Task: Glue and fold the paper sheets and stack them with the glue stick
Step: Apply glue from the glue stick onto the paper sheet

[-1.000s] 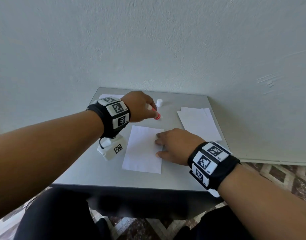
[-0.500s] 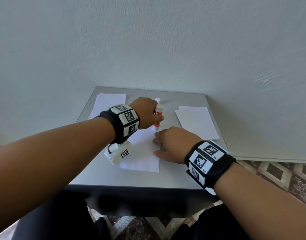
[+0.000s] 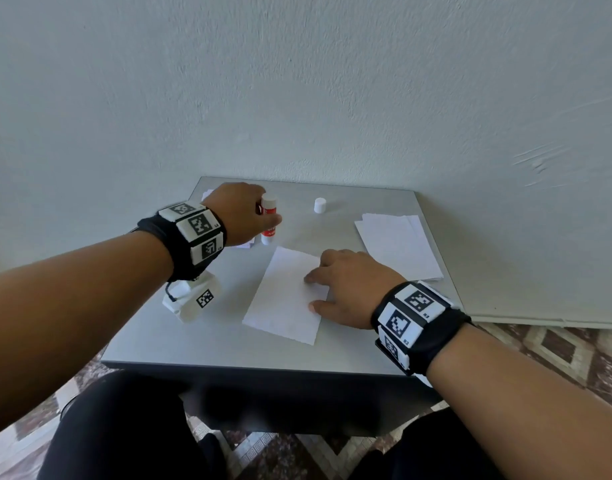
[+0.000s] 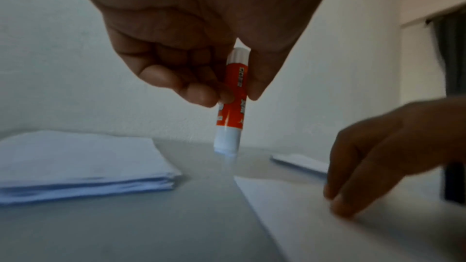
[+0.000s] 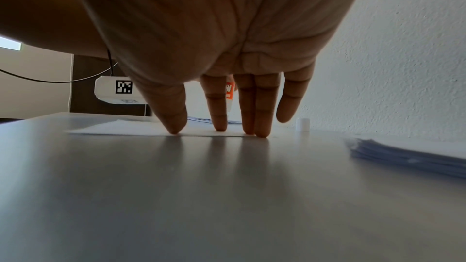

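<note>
grey table, pale wall behind. left hand pinching glue stick upright; right hand, fingers straight, pressing paper sheet.

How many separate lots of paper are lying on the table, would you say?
3: a stack at far left behind the left hand, a single sheet under the right hand, a stack at right.

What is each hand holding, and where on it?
The left hand pinches the glue stick around its red middle, upright, white tip down. The right hand holds nothing; its straight fingers press the paper sheet flat.
</note>
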